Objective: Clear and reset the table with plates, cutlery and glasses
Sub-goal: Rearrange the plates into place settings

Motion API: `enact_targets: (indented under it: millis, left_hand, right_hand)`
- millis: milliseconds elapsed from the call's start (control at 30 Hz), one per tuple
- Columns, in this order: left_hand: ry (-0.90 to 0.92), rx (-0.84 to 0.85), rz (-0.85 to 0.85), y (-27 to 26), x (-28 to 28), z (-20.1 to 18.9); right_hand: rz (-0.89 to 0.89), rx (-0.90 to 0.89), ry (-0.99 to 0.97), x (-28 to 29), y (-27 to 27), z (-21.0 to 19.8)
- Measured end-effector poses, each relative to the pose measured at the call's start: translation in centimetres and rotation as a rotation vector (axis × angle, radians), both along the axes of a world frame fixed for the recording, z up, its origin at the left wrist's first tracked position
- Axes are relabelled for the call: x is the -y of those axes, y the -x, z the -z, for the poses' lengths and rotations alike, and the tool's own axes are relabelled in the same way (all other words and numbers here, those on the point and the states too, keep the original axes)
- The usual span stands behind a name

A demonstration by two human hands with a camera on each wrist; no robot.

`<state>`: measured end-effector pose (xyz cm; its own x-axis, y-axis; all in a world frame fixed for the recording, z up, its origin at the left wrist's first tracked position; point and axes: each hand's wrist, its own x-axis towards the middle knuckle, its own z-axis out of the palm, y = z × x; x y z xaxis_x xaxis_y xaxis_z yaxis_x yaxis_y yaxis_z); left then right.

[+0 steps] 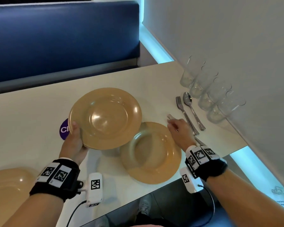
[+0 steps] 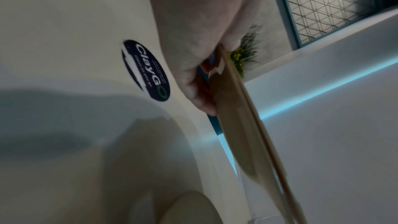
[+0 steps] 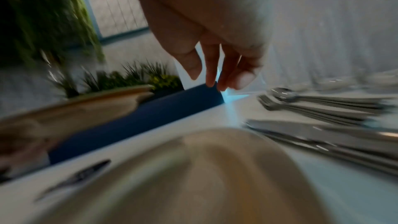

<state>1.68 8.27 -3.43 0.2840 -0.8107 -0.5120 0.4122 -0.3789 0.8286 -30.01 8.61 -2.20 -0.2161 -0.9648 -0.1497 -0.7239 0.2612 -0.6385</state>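
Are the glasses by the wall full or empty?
Empty. All four glasses stand upright, see-through right down, with no drink showing inside them.

The left hand (image 1: 74,141) grips (thumb on top) a tan round plate (image 1: 105,117); the right hand (image 1: 179,130) reaches forward, fingers loosely extended.

Dim cyan glow; blurred right wrist view
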Motion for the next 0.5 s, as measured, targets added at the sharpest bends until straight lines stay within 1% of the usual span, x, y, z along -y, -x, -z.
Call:
enact_targets:
  millis: [100, 167, 233, 300, 400, 467, 500]
  left_hand:
    - [0.019, 0.018, 0.057, 1.7, 1.1, -0.9]
    - [0.009, 0.035, 0.062, 2.3, 1.9, -1.1]
    - [-0.002, 0.006, 0.007, 2.4, 2.5, -1.7]
    - [0.002, -0.016, -0.058, 1.8, 3.0, -2.1]
    - [-0.009, -0.008, -0.157, -0.2, 3.4, -2.6]
    - [-0.057, 0.014, -0.247, -2.4, 3.7, -2.4]
    - [-0.052, 0.020, -0.285, -3.8, 4.0, -2.1]
  right_hand:
    - [-0.157, 0.149, -0.021, 2.9, -3.3, -3.0]
    - [-0.182, 0.234, -0.041, 4.7, -5.1, -4.1]
    - [-0.130, 0.361, -0.042, 6.1, -6.2, -4.7]
    - [-0.094, 0.525, -0.070, 7.5, -7.6, -5.2]
    - [-0.112, 0.779, -0.182, 8.5, -10.4, -5.9]
    - [-0.116, 0.869, -0.255, 9.1, -12.3, -6.0]
    - [-0.110, 0.900, -0.271, 9.4, -13.0, -6.0]
